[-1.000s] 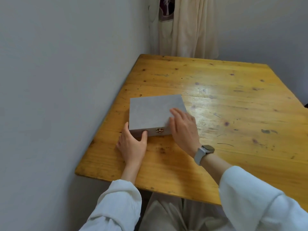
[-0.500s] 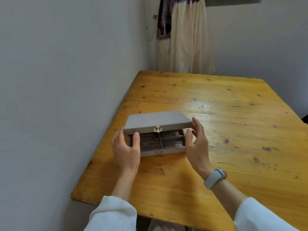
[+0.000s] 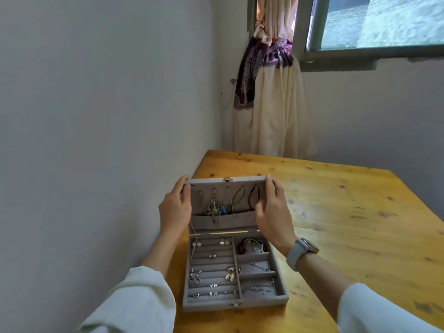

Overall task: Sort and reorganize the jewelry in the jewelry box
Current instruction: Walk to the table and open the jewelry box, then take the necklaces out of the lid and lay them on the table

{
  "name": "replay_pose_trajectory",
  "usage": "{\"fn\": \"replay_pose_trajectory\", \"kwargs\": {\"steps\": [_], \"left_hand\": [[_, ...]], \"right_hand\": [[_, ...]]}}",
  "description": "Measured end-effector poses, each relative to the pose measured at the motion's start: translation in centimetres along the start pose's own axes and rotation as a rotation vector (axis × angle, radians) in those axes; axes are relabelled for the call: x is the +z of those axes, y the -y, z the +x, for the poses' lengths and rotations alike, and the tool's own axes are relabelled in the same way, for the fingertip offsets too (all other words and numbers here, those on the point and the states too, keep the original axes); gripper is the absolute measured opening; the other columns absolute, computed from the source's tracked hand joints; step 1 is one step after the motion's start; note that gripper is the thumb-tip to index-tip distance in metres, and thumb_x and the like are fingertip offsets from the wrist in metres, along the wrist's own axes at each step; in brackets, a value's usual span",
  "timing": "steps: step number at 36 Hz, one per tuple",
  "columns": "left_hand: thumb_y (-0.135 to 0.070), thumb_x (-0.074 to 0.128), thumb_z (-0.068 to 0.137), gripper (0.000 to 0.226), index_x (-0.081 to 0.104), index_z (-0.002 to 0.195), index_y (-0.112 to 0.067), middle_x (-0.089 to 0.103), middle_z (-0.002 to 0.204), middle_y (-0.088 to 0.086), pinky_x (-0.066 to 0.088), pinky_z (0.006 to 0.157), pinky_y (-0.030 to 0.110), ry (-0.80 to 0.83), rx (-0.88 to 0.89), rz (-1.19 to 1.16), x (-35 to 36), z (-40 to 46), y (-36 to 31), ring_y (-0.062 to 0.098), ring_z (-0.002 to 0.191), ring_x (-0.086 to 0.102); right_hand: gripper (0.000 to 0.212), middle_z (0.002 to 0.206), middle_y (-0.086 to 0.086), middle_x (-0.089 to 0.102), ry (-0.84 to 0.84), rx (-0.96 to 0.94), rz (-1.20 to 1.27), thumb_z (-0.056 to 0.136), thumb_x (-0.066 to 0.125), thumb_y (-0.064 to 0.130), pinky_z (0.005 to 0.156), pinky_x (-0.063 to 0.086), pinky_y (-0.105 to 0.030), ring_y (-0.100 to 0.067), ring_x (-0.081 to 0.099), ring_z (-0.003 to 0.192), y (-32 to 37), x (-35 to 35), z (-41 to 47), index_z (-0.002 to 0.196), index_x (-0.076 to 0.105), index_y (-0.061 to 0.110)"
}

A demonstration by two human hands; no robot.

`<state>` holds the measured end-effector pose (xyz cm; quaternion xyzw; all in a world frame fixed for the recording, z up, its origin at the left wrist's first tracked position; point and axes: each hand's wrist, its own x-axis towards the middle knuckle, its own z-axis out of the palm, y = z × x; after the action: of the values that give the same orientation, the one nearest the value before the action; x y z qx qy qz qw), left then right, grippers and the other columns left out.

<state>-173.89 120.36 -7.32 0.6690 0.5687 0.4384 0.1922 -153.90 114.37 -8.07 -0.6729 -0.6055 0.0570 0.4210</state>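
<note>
Wooden table [image 3: 336, 212] by wall, sitting near left edge: jewelry box [image 3: 234, 272] | left hand [image 3: 174, 210] and right hand [image 3: 271, 212] gripping upright lid [image 3: 225, 203] sides | risking: lid dropping, hanging necklaces [image 3: 213, 207] tangling

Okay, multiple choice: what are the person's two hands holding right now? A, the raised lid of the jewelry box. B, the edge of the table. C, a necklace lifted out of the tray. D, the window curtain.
A: the left hand and right hand grip the two sides of the raised lid.
</note>
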Motion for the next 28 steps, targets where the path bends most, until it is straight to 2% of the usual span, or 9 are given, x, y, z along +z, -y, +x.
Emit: {"fn": "replay_pose_trajectory", "kwargs": {"steps": [3,5,8,10,13,14,16,21,28], "left_hand": [[-0.036,0.034,0.098,0.037,0.05,0.129,-0.025,0.06,0.118,0.011,0.05,0.084,0.034,-0.034,0.01,0.059,0.4,1.2,0.5,0.025,0.104,0.056],[-0.037,0.034,0.097,0.037,0.052,0.127,-0.026,0.063,0.111,0.012,0.054,0.08,0.037,-0.047,0.022,0.087,0.5,1.7,0.8,0.025,0.096,0.059],[-0.039,0.033,0.096,0.038,0.054,0.125,-0.026,0.065,0.102,0.012,0.055,0.075,0.038,-0.042,0.044,0.14,0.5,2.3,1.3,0.024,0.088,0.06],[-0.036,0.036,0.096,0.035,0.055,0.124,-0.026,0.065,0.101,0.013,0.054,0.077,0.038,-0.036,0.056,0.157,0.4,2.5,1.4,0.025,0.088,0.06],[-0.035,0.038,0.097,0.034,0.055,0.125,-0.026,0.065,0.103,0.014,0.052,0.081,0.037,-0.009,0.073,0.16,-0.1,2.6,1.4,0.027,0.093,0.059],[-0.034,0.038,0.097,0.034,0.054,0.126,-0.026,0.065,0.105,0.015,0.051,0.082,0.036,0.005,0.069,0.163,-0.2,2.6,1.4,0.027,0.094,0.059],[-0.034,0.037,0.097,0.036,0.052,0.129,-0.026,0.063,0.106,0.016,0.05,0.083,0.036,0.028,0.067,0.185,-0.5,2.5,1.4,0.027,0.096,0.058],[-0.036,0.036,0.097,0.037,0.047,0.132,-0.032,0.063,0.106,0.013,0.052,0.084,0.037,0.055,0.078,0.226,-1.0,2.5,1.8,0.025,0.094,0.058],[-0.035,0.037,0.097,0.037,0.048,0.132,-0.03,0.062,0.105,0.015,0.051,0.084,0.036,0.057,0.102,0.241,-1.4,2.3,1.6,0.027,0.094,0.059]], "right_hand": [[0.063,0.148,-0.016,0.023,0.011,0.002,-0.095,0.087,0.049,0.005,0.108,0.033,-0.042,-0.03,0.026,0.135,-0.2,0.4,0.7,0.143,0.021,0.005],[0.056,0.141,-0.02,0.034,-0.1,-0.104,-0.196,0.084,0.05,0.003,0.102,0.036,-0.047,-0.034,0.036,0.129,-0.1,0.6,0.9,0.137,0.035,0.007],[0.038,0.119,-0.011,0.055,-0.268,-0.384,-0.223,0.081,0.043,0.012,0.091,0.036,-0.034,-0.023,0.049,0.108,1.6,1.3,1.0,0.119,0.051,0.012],[0.028,0.098,-0.003,0.064,-0.25,-0.482,-0.199,0.083,0.043,0.017,0.079,0.038,-0.028,-0.017,0.054,0.088,3.1,2.3,1.0,0.105,0.06,0.013],[0.023,0.079,0.0,0.068,-0.048,-0.33,-0.124,0.092,0.042,0.023,0.062,0.049,-0.032,-0.019,0.062,0.068,5.4,3.7,0.9,0.103,0.06,0.014],[0.024,0.079,0.0,0.069,0.039,-0.24,-0.125,0.095,0.039,0.026,0.061,0.048,-0.031,-0.02,0.064,0.068,5.8,4.3,0.9,0.108,0.056,0.015],[0.026,0.083,-0.002,0.07,0.105,-0.153,-0.169,0.097,0.035,0.03,0.061,0.041,-0.029,-0.024,0.065,0.073,6.3,5.5,1.2,0.112,0.051,0.016],[0.026,0.088,-0.005,0.07,0.071,-0.074,-0.221,0.096,0.035,0.034,0.06,0.038,-0.03,-0.027,0.066,0.079,7.4,7.8,1.3,0.105,0.048,0.014],[0.024,0.093,-0.007,0.069,0.068,0.006,-0.245,0.096,0.034,0.03,0.063,0.036,-0.03,-0.029,0.064,0.085,7.7,8.9,1.2,0.103,0.05,0.013]]}}
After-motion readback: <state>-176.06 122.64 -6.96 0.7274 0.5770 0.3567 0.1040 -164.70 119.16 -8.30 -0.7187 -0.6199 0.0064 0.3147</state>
